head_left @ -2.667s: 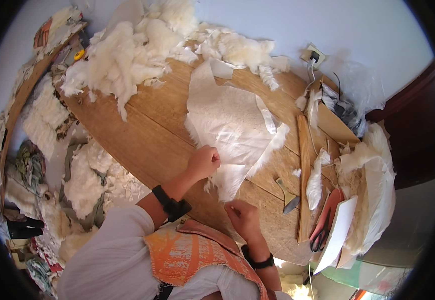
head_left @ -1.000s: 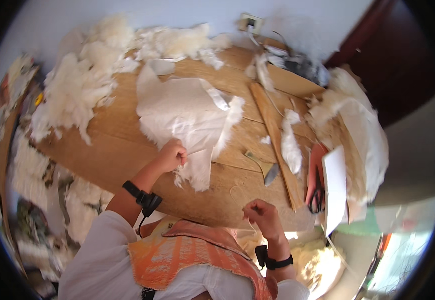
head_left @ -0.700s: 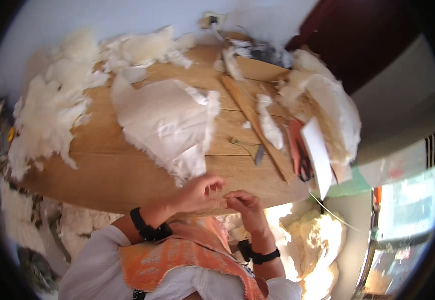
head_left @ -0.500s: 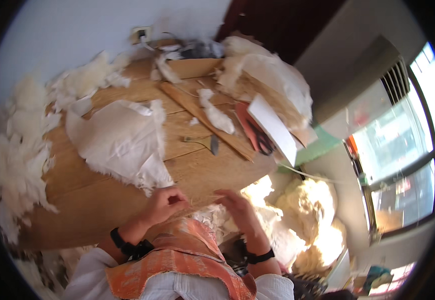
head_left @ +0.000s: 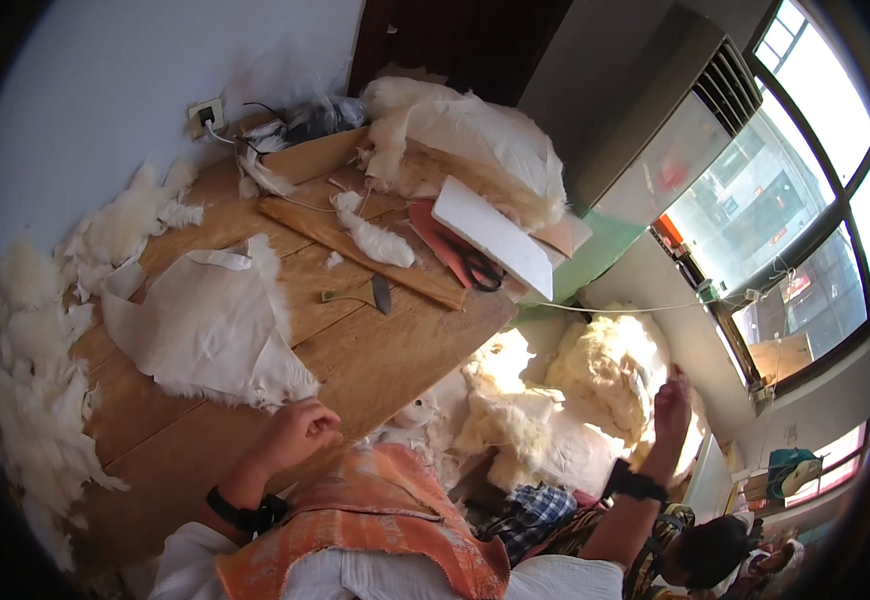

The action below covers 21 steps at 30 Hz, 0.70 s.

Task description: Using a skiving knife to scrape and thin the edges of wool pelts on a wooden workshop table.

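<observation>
Hands (head_left: 300, 432) (head_left: 671, 405) are apart, the white hide (head_left: 210, 325) just beyond the left.

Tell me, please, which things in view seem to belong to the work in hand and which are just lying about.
Likely part of the work:
white fur-edged sheet, beside the left hand
right hand, off beyond the table; anything small held is unclear

Apparently just lying about:
scissors
flat-bladed tool
wooden strip
white board
fluffy white pile along the wall
</observation>
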{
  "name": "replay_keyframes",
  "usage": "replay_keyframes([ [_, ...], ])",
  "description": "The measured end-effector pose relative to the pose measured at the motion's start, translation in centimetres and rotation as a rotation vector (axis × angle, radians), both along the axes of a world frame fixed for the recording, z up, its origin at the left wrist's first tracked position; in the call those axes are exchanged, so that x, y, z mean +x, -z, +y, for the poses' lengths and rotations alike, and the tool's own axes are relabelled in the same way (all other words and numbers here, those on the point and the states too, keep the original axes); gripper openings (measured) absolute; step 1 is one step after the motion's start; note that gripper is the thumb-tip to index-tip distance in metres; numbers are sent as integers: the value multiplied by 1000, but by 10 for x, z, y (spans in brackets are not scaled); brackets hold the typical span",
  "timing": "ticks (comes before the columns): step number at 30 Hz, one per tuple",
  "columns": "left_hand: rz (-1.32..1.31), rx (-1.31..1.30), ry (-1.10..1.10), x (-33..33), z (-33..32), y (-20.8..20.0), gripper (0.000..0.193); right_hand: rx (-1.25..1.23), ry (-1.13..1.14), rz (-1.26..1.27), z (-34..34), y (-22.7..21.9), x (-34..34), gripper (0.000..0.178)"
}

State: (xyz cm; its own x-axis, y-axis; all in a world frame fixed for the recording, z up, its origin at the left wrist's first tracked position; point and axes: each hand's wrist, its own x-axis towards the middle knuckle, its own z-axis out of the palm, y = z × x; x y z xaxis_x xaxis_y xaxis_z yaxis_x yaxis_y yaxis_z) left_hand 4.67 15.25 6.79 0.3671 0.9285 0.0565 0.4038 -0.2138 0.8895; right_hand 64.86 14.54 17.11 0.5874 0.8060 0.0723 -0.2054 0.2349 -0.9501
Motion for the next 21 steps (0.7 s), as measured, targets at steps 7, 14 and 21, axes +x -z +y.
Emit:
replay_keyframes([
  [7,557,315,-590,-22,45,49,56,104,540,-329,37,-29,105,15],
  [14,847,240,-602,-7,53,69,66,-335,-222,-648,276,83,-24,13],
  [21,739,230,-902,-42,44,41,61,-92,-474,-2021,424,142,-109,11],
])
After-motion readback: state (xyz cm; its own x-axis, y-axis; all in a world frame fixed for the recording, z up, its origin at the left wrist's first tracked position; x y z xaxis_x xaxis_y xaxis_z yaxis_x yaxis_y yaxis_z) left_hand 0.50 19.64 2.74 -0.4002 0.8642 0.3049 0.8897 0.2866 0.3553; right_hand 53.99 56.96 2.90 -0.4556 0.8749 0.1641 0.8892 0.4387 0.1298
